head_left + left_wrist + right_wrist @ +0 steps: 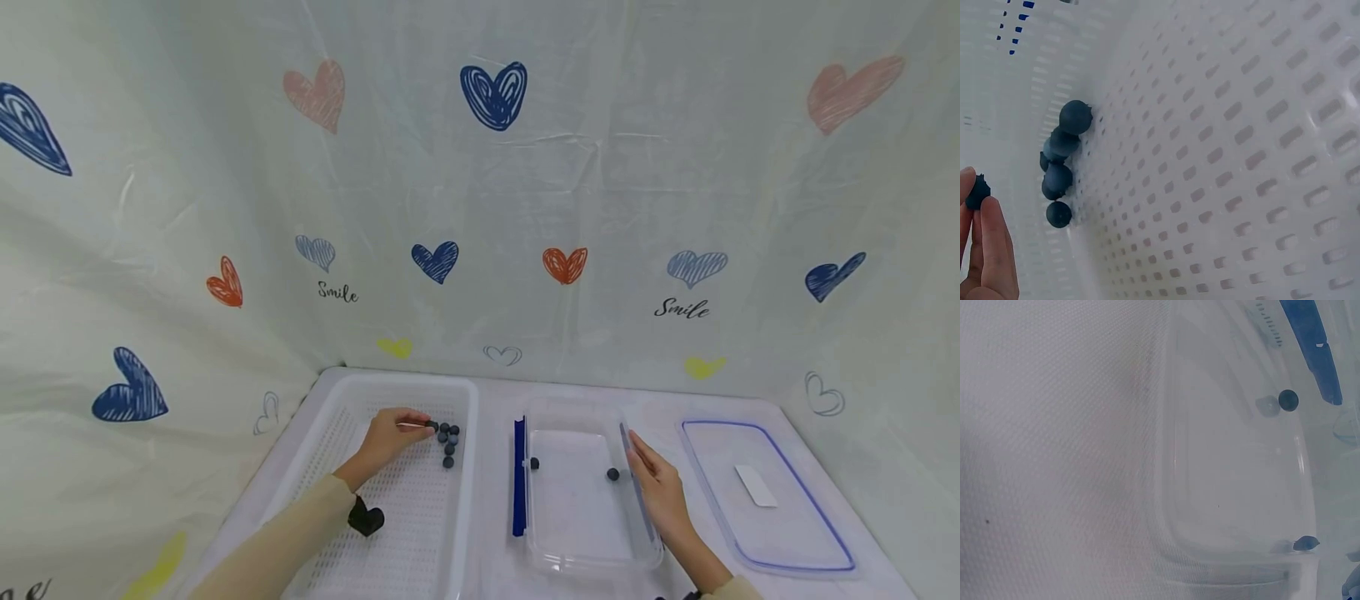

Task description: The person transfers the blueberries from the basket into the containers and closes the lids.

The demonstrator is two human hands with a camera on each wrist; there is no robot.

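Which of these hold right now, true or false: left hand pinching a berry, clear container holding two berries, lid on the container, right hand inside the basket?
1. The left hand pinches a small dark blue berry. True.
2. The clear plastic container holds two dark berries. True.
3. The blue-rimmed clear lid covers the container. False: it lies on the table to its right.
4. The right hand reaches into the white perforated plastic basket. False: it rests on the container's right edge.
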